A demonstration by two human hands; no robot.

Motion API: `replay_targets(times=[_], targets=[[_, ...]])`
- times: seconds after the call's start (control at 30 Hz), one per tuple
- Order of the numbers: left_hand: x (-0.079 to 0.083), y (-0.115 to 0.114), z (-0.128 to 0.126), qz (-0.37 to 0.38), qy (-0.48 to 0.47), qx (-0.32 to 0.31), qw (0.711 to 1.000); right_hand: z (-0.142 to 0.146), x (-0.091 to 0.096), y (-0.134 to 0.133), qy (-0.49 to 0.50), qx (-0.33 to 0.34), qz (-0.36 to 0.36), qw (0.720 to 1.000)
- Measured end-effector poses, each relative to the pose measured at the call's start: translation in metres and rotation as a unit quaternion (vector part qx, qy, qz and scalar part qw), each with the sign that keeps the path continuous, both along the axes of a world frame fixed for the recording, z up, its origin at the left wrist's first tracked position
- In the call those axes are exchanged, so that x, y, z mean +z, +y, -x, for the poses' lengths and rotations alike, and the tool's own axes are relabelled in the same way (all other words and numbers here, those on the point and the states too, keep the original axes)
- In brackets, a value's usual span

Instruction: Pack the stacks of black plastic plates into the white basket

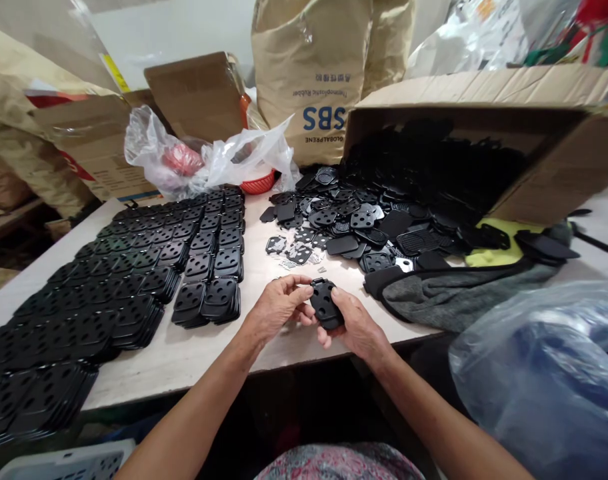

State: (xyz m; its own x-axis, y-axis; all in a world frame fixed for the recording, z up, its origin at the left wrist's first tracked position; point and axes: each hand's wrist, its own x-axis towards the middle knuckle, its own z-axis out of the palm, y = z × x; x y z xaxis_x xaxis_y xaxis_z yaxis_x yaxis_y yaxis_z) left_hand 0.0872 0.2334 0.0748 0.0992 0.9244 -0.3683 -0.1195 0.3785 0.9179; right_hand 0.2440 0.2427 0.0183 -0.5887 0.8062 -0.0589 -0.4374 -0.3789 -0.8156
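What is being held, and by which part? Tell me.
A black plate with dark round spots: the right grip holds it by its right side; the left grip is at its left edge, whether pinching is unclear.

Black, flat, rounded-rectangular, plastic-looking plate with round dark spots (326, 305), just off view centre toward 5 o'clock, held up between left hand (283, 300) and right hand (357, 321). Spotted face toward camera, long axis tipped toward 11 o'clock, narrow tab at upper end; underside hidden.
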Motion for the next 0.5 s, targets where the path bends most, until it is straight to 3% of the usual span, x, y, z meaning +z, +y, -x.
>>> replay_targets(times=[0.2,0.5], targets=[[0.0003,-0.0002,-0.0039,0.024,-0.007,0.012,1.000,-0.0006,0.0042,-0.0018,-0.006,-0.005,0.000,1.000],[0.0031,-0.0039,-0.0091,-0.014,0.036,0.003,0.999,-0.0010,0.0027,-0.0043,-0.019,-0.017,-0.025,0.999]])
